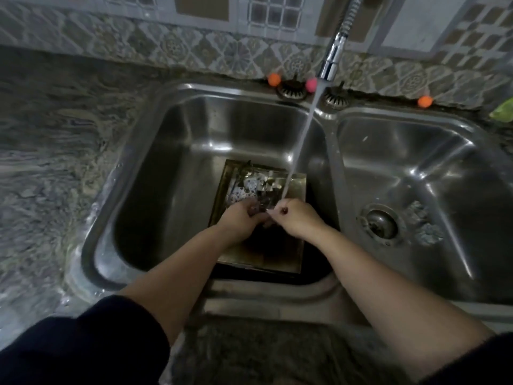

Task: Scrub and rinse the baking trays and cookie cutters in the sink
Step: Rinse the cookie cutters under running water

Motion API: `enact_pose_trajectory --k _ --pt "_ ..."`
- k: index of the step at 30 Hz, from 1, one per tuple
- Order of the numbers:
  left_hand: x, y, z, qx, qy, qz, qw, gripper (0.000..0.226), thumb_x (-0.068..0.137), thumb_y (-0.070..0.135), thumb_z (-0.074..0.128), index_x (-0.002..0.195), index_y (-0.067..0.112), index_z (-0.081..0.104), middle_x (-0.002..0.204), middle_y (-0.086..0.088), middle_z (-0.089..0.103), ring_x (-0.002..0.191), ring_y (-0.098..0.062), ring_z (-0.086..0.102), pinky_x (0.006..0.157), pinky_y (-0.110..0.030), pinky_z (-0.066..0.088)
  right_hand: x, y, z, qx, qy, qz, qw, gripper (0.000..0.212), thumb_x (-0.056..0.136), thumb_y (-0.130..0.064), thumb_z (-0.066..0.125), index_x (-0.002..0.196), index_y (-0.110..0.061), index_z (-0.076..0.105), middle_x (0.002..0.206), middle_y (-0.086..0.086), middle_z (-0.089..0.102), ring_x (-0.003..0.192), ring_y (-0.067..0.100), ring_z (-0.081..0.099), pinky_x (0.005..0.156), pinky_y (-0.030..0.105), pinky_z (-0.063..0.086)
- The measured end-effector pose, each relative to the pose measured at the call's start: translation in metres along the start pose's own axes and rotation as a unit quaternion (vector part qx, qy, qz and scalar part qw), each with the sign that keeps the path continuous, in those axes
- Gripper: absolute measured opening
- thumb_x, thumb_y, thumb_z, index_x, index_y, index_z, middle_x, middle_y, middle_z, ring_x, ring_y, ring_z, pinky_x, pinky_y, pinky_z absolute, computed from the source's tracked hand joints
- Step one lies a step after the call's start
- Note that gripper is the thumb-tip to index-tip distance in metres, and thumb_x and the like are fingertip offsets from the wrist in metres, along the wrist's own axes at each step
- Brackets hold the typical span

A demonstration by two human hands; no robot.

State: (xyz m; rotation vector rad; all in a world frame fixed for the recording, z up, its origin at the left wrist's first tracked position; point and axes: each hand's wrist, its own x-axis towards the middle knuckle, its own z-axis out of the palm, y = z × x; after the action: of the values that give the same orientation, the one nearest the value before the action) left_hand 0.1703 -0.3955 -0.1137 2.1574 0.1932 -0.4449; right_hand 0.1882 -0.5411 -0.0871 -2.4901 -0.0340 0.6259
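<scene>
A square, dark-stained baking tray (294,187) lies in the left sink basin (172,162), with foam and small metal pieces, probably cookie cutters (251,184), at its far end. Above the tray my left hand (238,218) and my right hand (294,218) meet, fingers curled round a small dark metal thing (261,208) between them; what it is stays unclear. Water from the chrome faucet (331,56) falls in a stream onto the spot just beside my right hand.
The right basin (416,151) holds a drain strainer (381,222) and a crumpled grey scrubber (426,226). Orange and pink balls (274,79) sit along the back rim. Marbled stone counter (50,151) extends left; a green item (503,111) shows at far right.
</scene>
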Motion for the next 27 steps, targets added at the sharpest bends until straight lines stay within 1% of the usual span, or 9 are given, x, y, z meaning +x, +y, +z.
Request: enact_pose_trajectory --k 5,9,11,14,16,18,21,24,27 --pt "-0.018 0.002 0.004 -0.128 -0.001 -0.039 0.991 0.042 0.098 0.032 0.049 0.137 0.017 0.051 0.132 -0.01 0.057 0.12 -0.028 0.055 0.102 -0.041 0.046 -0.029 -0.005 -0.012 0.144 -0.036 0.045 0.988 0.024 0.097 -0.044 0.048 0.104 -0.024 0.06 0.096 -0.004 0.06 0.095 0.021 0.062 0.085 0.035 0.053" --pt "-0.029 0.017 0.005 -0.347 -0.066 -0.141 0.925 0.035 0.103 0.038 0.034 0.129 0.021 0.051 0.121 -0.011 0.06 0.116 -0.03 0.056 0.096 -0.046 0.048 -0.042 -0.01 -0.016 0.162 -0.043 0.037 0.985 0.025 0.101 -0.039 0.043 0.099 -0.021 0.06 0.091 -0.005 0.06 0.078 0.01 0.057 0.062 0.023 0.045" --pt "-0.032 0.024 0.001 -0.398 -0.099 -0.156 0.898 0.034 0.104 0.037 0.032 0.123 0.019 0.053 0.112 -0.011 0.062 0.112 -0.03 0.057 0.095 -0.047 0.048 -0.046 -0.009 -0.018 0.175 -0.054 0.039 0.982 0.025 0.102 -0.037 0.042 0.091 -0.021 0.058 0.088 -0.005 0.059 0.075 0.01 0.056 0.061 0.024 0.04" --pt "-0.032 0.028 -0.006 -0.407 -0.102 -0.158 0.894 0.035 0.104 0.031 0.034 0.125 0.011 0.053 0.106 -0.01 0.066 0.104 -0.026 0.061 0.087 -0.043 0.051 -0.047 -0.003 -0.02 0.236 -0.077 0.027 0.968 0.026 0.101 -0.029 0.043 0.078 -0.021 0.053 0.093 0.002 0.06 0.087 0.021 0.06 0.075 0.03 0.043" --pt "-0.031 0.03 -0.009 -0.404 -0.082 -0.146 0.899 0.031 0.102 0.026 0.042 0.125 0.008 0.054 0.105 -0.01 0.068 0.095 -0.023 0.065 0.074 -0.036 0.057 -0.046 0.001 -0.021 0.258 -0.094 0.02 0.961 0.024 0.101 -0.022 0.043 0.079 -0.021 0.053 0.092 0.001 0.059 0.088 0.021 0.059 0.075 0.03 0.042" --pt "-0.03 0.03 -0.009 -0.409 -0.037 -0.119 0.904 0.028 0.1 0.018 0.048 0.124 0.008 0.056 0.099 -0.009 0.069 0.084 -0.019 0.068 0.065 -0.029 0.059 -0.047 0.0 -0.021 0.305 -0.095 0.023 0.947 0.019 0.1 -0.017 0.043 0.086 -0.02 0.056 0.092 0.003 0.061 0.085 0.021 0.06 0.072 0.029 0.044" --pt "-0.03 0.033 -0.007 -0.441 0.0 -0.086 0.894 0.025 0.098 0.01 0.049 0.121 0.01 0.059 0.093 -0.007 0.069 0.08 -0.016 0.067 0.067 -0.025 0.058 -0.043 -0.007 -0.019 0.378 -0.041 0.054 0.923 0.013 0.099 -0.021 0.049 0.109 -0.018 0.056 0.105 0.007 0.064 0.082 0.023 0.065 0.071 0.031 0.053" --pt "-0.035 0.039 -0.01 -0.422 0.011 -0.061 0.905 0.022 0.098 0.009 0.049 0.116 0.013 0.062 0.089 -0.002 0.067 0.078 -0.011 0.064 0.058 -0.018 0.056 -0.035 -0.012 -0.016 0.271 0.038 0.055 0.96 0.026 0.098 -0.023 0.052 0.124 -0.023 0.055 0.107 0.001 0.062 0.081 0.016 0.065 0.061 0.024 0.053" --pt "-0.04 0.039 -0.013 -0.353 0.008 -0.029 0.935 0.023 0.097 0.01 0.05 0.117 0.013 0.063 0.093 -0.006 0.066 0.079 -0.014 0.063 0.066 -0.022 0.056 -0.031 -0.021 -0.017 0.169 0.031 0.021 0.985 0.022 0.097 -0.018 0.052 0.117 -0.018 0.063 0.104 0.001 0.061 0.083 0.015 0.06 0.052 0.019 0.045"
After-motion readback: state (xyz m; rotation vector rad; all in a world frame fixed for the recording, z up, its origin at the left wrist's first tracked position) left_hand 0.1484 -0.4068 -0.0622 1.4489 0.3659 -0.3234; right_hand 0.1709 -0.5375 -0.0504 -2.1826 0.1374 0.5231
